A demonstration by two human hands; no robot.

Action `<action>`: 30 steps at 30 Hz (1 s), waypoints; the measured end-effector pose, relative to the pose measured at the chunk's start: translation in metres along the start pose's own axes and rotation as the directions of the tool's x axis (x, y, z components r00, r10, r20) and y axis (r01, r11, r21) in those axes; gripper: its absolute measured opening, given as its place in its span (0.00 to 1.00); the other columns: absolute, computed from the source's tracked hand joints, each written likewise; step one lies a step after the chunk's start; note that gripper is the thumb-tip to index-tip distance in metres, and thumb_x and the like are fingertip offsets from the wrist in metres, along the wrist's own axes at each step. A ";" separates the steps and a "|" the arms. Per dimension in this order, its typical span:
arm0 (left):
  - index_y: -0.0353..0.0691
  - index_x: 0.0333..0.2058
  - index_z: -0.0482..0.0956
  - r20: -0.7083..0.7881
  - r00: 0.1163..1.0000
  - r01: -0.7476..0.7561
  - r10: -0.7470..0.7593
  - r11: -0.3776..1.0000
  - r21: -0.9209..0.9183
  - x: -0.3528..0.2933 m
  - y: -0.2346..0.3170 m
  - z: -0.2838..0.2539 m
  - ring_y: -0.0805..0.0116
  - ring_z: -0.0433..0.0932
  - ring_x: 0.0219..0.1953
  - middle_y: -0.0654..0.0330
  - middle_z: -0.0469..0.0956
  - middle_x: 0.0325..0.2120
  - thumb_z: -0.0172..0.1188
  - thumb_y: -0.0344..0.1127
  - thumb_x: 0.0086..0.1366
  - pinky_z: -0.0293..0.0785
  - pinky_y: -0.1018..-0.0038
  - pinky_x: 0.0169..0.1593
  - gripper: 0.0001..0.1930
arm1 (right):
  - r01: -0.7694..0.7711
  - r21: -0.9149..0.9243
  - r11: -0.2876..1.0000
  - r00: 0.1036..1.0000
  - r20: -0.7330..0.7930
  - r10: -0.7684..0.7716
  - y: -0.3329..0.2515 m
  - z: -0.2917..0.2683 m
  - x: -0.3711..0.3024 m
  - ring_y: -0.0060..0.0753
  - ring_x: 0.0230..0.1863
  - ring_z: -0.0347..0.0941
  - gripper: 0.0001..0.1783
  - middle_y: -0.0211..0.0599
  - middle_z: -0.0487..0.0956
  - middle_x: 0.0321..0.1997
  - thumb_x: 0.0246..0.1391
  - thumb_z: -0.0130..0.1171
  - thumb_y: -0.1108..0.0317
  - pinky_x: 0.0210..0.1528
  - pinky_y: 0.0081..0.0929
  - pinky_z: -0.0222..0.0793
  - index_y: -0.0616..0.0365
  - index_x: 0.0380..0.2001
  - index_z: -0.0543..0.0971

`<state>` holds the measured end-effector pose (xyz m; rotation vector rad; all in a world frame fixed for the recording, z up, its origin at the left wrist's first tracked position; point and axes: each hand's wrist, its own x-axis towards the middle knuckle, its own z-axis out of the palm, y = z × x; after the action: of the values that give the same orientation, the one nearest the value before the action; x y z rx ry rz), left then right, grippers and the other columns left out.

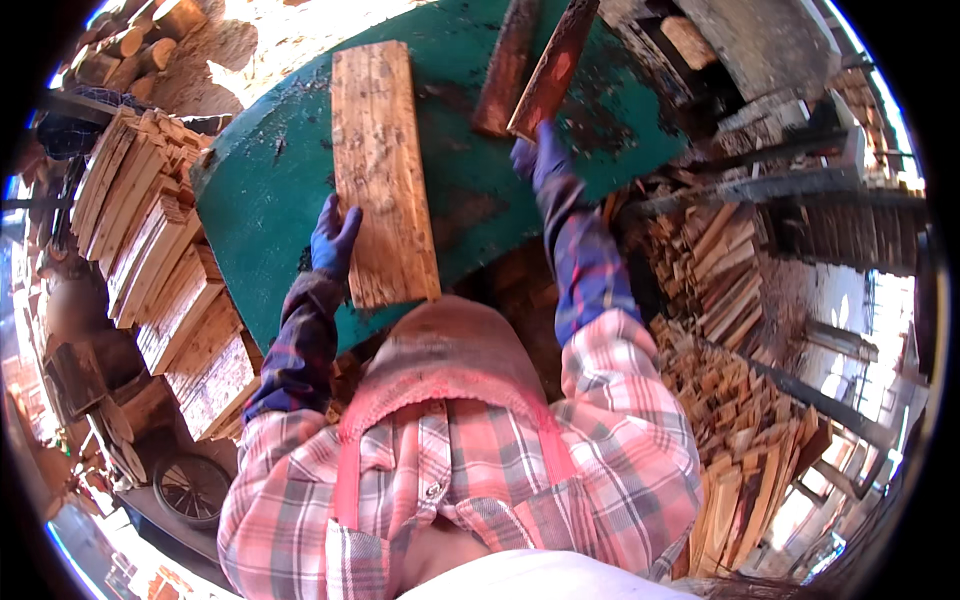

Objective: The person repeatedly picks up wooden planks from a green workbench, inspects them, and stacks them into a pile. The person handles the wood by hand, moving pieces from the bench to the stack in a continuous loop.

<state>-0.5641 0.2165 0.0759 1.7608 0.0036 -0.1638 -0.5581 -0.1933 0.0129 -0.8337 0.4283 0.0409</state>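
A wide, pale wooden board lies lengthwise on a green tabletop. At its left edge, near the lower end, is my left hand in a blue glove. Its thumb and fingers are spread, with the thumb against the board's edge. My right hand, also gloved in blue, is closed round the near end of a narrow, dark reddish-brown board, which slants away to the upper right. Just left of it lies a second dark board. Part of the fingers' grip is hidden.
Stacked sawn boards stand left of the table. More split wood is piled on the right, with another pile nearer me. Logs lie at the far left, and a spoked wheel is at the lower left. Dark debris dots the tabletop.
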 end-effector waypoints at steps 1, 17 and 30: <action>0.28 0.61 0.63 -0.017 0.993 0.113 -0.116 0.984 -0.137 0.004 -0.016 -0.022 0.65 0.70 0.57 0.51 0.72 0.56 0.61 0.37 0.66 0.64 0.70 0.61 0.30 | -0.016 -0.179 0.984 0.987 -0.163 -0.014 0.027 0.040 -0.003 0.29 0.20 0.73 0.25 0.35 0.78 0.28 0.61 0.50 0.42 0.18 0.29 0.67 0.56 0.35 0.77; 0.36 0.49 0.74 0.146 0.969 0.248 -0.200 0.790 -0.561 -0.009 0.094 -0.103 0.67 0.77 0.42 0.58 0.77 0.39 0.65 0.41 0.58 0.73 0.70 0.50 0.23 | -0.457 -0.009 0.889 0.804 0.424 0.418 0.075 0.313 -0.094 0.49 0.56 0.70 0.38 0.51 0.71 0.59 0.54 0.55 0.51 0.60 0.47 0.67 0.63 0.63 0.62; 0.45 0.65 0.60 -0.908 0.418 -0.801 0.031 0.485 -0.352 -0.246 0.144 -0.271 0.64 0.78 0.45 0.55 0.76 0.48 0.64 0.28 0.60 0.79 0.68 0.47 0.35 | 0.265 -0.496 0.827 0.082 0.866 0.493 0.176 0.614 -0.212 0.38 0.59 0.69 0.41 0.45 0.72 0.59 0.54 0.61 0.54 0.59 0.33 0.66 0.65 0.64 0.61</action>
<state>-0.7644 0.4743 0.2946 0.7041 0.2190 1.0309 -0.5704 0.3989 0.3331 -1.1307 -0.9878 0.9547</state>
